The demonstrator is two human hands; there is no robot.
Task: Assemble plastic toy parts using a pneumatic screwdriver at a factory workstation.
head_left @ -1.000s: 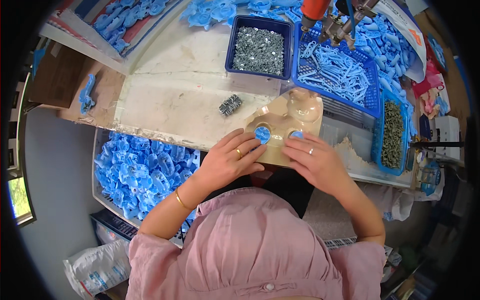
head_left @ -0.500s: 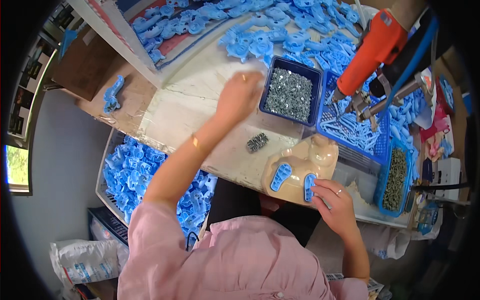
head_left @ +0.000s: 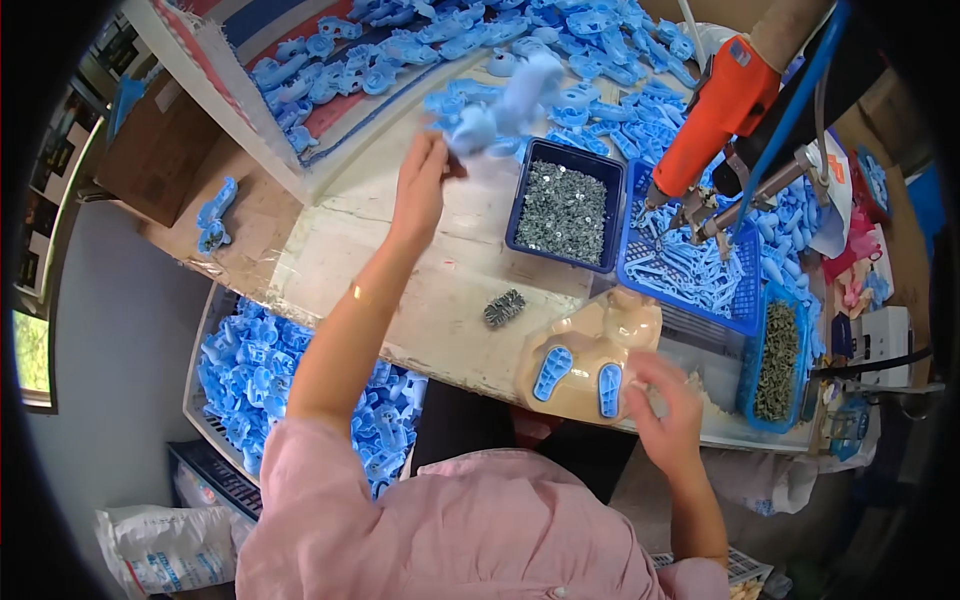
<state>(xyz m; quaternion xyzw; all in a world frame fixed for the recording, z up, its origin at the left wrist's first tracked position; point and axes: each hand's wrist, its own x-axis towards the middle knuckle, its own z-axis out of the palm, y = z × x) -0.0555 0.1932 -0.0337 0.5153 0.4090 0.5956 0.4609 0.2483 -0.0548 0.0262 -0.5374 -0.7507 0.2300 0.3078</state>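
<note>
My left hand (head_left: 425, 180) is raised over the far part of the table, closed on the near end of a light-blue plastic toy part (head_left: 515, 105). Motion blurs that part. Near the table's front edge lies a tan moulded fixture (head_left: 597, 335). Two blue foot-shaped plastic pieces, one on the left (head_left: 552, 373) and one on the right (head_left: 610, 390), sit in it. Just right of the right piece is my right hand (head_left: 668, 410), somewhat blurred, with thumb and fingers apart and nothing visible between them.
A dark-blue bin of small metal parts (head_left: 522, 225) stands beside a blue basket (head_left: 690, 312) of thin blue pieces. An orange power screwdriver (head_left: 715, 115) hangs above. A blue tray of screws (head_left: 750, 385) is at right, a dark metal cluster (head_left: 504, 308) mid-table. Blue parts (head_left: 590, 60) pile up behind.
My left hand has moved left and now holds a blue toy part. My right hand has let go of the right foot-shaped piece and drawn slightly away. The view has shifted slightly.
</note>
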